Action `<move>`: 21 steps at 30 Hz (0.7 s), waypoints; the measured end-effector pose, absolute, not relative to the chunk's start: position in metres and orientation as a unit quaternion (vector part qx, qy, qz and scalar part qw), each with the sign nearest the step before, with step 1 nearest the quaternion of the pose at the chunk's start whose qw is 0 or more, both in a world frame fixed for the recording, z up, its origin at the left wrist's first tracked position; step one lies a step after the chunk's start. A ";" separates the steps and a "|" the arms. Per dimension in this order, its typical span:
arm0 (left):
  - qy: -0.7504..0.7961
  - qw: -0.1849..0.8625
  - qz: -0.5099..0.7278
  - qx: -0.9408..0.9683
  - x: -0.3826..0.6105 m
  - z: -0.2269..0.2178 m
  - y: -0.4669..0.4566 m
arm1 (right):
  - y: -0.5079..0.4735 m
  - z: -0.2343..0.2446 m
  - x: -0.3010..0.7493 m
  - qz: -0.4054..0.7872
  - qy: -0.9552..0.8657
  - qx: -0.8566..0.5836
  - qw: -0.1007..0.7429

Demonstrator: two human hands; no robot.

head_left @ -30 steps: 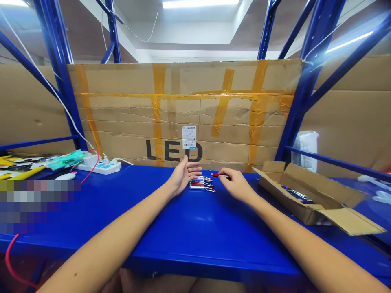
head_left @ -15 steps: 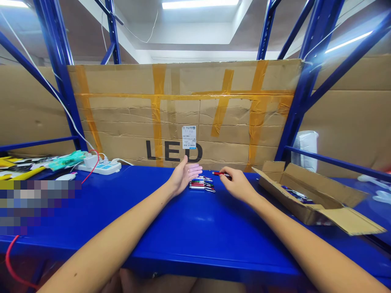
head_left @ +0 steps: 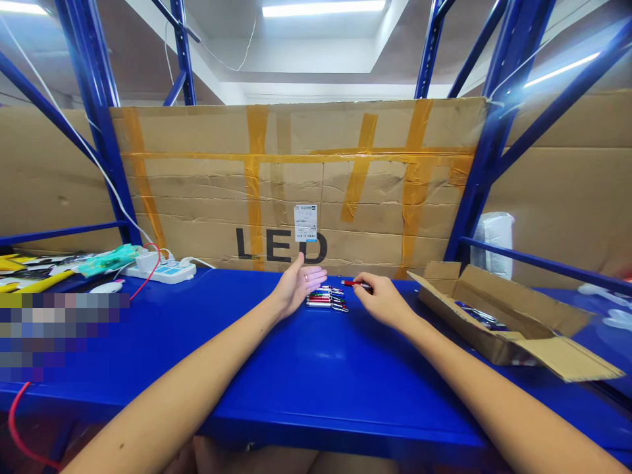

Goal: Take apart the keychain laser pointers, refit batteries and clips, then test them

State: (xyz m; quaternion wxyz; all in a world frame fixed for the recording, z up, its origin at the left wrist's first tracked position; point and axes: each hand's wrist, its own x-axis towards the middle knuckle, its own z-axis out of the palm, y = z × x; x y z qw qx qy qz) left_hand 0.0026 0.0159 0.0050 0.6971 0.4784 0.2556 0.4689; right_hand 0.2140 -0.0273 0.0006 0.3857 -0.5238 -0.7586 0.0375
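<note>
My right hand [head_left: 382, 299] pinches a short red pen-like stick [head_left: 349, 283] with a dark end, held just above the blue table. Its tip points left, and my fingers cover part of it. Beside it on the left, several similar slim sticks [head_left: 323, 304] in silver, red, blue and other colours lie stacked side by side in a row, with metal clips at their right ends. My left hand [head_left: 299, 289] stands on edge at the row's left side, palm facing right, fingers stretched and thumb up. Nothing is in that hand; whether it touches the sticks I cannot tell.
An open cardboard box [head_left: 498, 342] on the right holds more of the small items. At the left are a white power strip [head_left: 170, 271], a red cable [head_left: 148, 276] and packaged goods [head_left: 44, 276]. A large cardboard sheet [head_left: 207, 191] closes off the blue table's [head_left: 316, 382] back.
The red stick in my right hand has shifted very slightly, and a little more of its dark end shows. My left hand and the row of sticks are practically unmoved.
</note>
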 end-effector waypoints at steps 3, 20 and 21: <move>0.256 0.701 0.469 0.474 0.003 0.004 0.016 | -0.027 0.000 0.214 0.031 -0.763 -0.521 0.382; 0.251 0.703 0.477 0.464 0.004 0.002 0.014 | -0.026 0.001 0.214 0.025 -0.757 -0.526 0.387; 0.251 0.702 0.477 0.464 0.004 0.002 0.014 | -0.026 0.001 0.214 0.029 -0.753 -0.530 0.389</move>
